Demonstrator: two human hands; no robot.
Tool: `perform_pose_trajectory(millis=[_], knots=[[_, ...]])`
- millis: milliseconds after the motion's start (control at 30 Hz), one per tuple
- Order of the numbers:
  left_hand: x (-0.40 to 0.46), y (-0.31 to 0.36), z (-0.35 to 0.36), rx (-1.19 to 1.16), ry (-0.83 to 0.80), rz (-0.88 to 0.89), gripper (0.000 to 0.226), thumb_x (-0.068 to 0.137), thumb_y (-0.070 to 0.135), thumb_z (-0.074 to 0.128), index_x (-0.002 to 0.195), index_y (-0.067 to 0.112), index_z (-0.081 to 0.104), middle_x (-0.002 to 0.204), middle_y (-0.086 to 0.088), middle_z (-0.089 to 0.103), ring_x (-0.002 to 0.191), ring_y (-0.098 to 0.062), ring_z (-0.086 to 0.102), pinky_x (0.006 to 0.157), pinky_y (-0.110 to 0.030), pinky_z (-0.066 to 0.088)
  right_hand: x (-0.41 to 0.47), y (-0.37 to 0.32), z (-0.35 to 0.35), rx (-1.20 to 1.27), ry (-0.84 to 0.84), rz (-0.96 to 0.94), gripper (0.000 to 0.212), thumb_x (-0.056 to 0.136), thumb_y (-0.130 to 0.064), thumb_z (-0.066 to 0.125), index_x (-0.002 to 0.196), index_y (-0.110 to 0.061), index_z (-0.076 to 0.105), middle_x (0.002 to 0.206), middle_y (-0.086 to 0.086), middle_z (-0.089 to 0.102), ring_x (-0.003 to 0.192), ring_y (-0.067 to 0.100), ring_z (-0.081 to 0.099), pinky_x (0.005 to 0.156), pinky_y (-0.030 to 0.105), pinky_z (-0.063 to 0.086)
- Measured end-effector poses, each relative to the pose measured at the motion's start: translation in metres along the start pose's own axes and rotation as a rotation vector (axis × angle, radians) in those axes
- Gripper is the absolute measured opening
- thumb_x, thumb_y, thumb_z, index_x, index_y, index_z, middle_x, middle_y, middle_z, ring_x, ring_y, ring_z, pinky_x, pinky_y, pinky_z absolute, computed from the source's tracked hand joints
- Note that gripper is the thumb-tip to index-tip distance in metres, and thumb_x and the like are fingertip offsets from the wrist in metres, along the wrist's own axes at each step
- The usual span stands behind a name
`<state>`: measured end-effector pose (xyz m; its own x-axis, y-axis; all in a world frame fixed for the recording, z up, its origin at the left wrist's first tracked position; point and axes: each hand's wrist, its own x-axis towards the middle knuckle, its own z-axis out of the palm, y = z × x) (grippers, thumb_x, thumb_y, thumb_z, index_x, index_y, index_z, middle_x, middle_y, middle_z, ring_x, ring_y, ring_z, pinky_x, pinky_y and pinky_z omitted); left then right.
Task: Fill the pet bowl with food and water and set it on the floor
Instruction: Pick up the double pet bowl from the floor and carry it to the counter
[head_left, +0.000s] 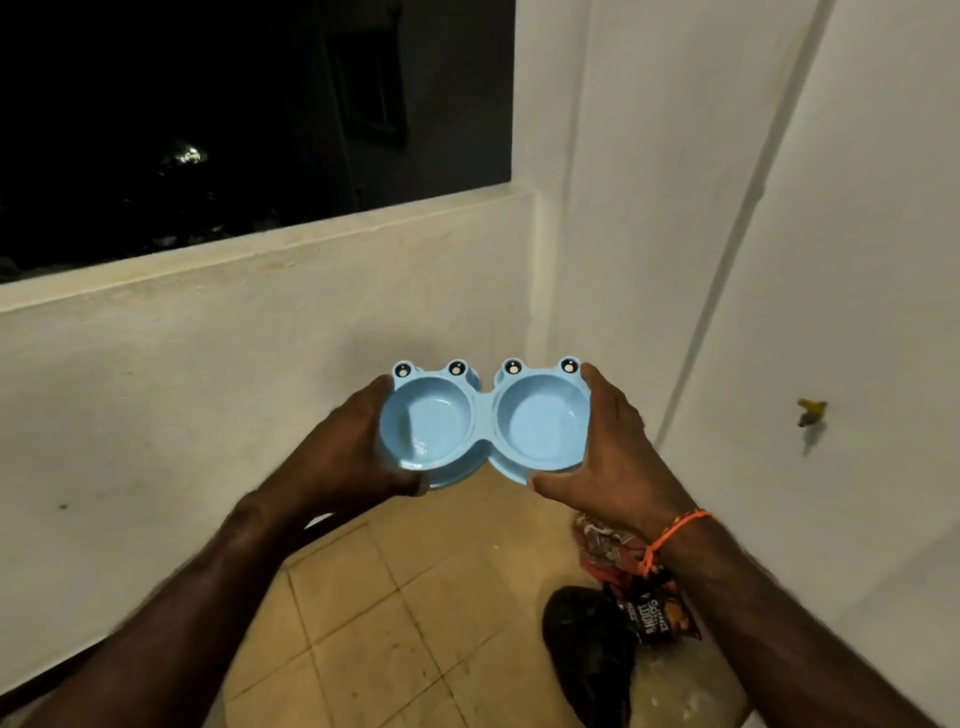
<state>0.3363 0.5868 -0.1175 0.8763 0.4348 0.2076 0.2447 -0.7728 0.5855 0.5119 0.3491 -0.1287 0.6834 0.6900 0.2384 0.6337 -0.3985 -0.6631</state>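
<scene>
One double pet bowl (483, 421) with two cups, two hands, one snack packet (655, 608), one black bag (587, 639).

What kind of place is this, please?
Probably a corner of a home, maybe a balcony or passage: plain white walls, a tiled floor and a wide opening above a low ledge, dark outside.

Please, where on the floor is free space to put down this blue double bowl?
Bare tiles lie between the low wall and the black bag. By the right wall, that bag and a food packet crowd the floor. Both hands grip the bowl.
</scene>
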Motion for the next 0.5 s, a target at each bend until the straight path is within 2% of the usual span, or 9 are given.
perform_pose_trajectory(millis=[100,167,267,367,433,500], knots=[[-0.022,0.05,-0.003,-0.004,-0.002,0.032,0.091,0.054,0.034,0.098,0.128,0.043,0.045,0.12,0.032,0.053,0.105,0.021,0.048,0.073,-0.01,0.04,-0.042,-0.003,-0.047,-0.031,0.027,-0.026,0.129,0.061,-0.036,0.09,0.159,-0.03,0.005,0.159,-0.006,0.023,0.146,0.019,0.023,0.114,0.034,0.026],[-0.036,0.081,-0.005,-0.019,-0.008,0.057,0.089,0.054,0.035,0.098,0.128,0.039,0.048,0.122,0.024,0.057,0.106,0.012,0.052,0.077,-0.018,0.047,-0.068,-0.009,-0.076,-0.042,0.058,-0.036,0.128,0.062,-0.034,0.089,0.158,-0.033,0.005,0.159,-0.007,0.023,0.145,0.019,0.023,0.112,0.034,0.027],[-0.062,0.131,-0.008,-0.018,-0.012,0.092,0.093,0.052,0.038,0.097,0.131,0.036,0.048,0.126,0.016,0.056,0.11,-0.004,0.055,0.087,-0.039,0.055,-0.113,-0.018,-0.123,-0.068,0.092,-0.043,0.127,0.064,-0.035,0.089,0.158,-0.035,0.004,0.158,-0.007,0.022,0.144,0.02,0.023,0.108,0.033,0.027],[-0.084,0.177,-0.011,-0.025,-0.017,0.138,0.095,0.053,0.036,0.098,0.133,0.036,0.047,0.13,0.014,0.055,0.114,-0.009,0.055,0.091,-0.043,0.056,-0.155,-0.028,-0.163,-0.086,0.132,-0.041,0.126,0.065,-0.035,0.089,0.157,-0.037,0.004,0.158,-0.008,0.022,0.143,0.019,0.023,0.109,0.036,0.03],[-0.097,0.206,-0.012,-0.033,-0.02,0.183,0.094,0.052,0.035,0.098,0.131,0.037,0.048,0.131,0.016,0.055,0.114,-0.007,0.056,0.09,-0.039,0.056,-0.184,-0.035,-0.188,-0.096,0.166,-0.034,0.126,0.063,-0.038,0.09,0.157,-0.037,0.006,0.157,-0.008,0.023,0.143,0.02,0.024,0.112,0.041,0.033],[-0.108,0.228,-0.013,-0.038,-0.03,0.207,0.09,0.055,0.029,0.1,0.126,0.04,0.047,0.125,0.021,0.056,0.109,0.002,0.055,0.083,-0.022,0.052,-0.206,-0.043,-0.208,-0.105,0.19,-0.022,0.126,0.062,-0.042,0.09,0.157,-0.036,0.007,0.157,-0.008,0.024,0.143,0.02,0.025,0.113,0.043,0.033]])
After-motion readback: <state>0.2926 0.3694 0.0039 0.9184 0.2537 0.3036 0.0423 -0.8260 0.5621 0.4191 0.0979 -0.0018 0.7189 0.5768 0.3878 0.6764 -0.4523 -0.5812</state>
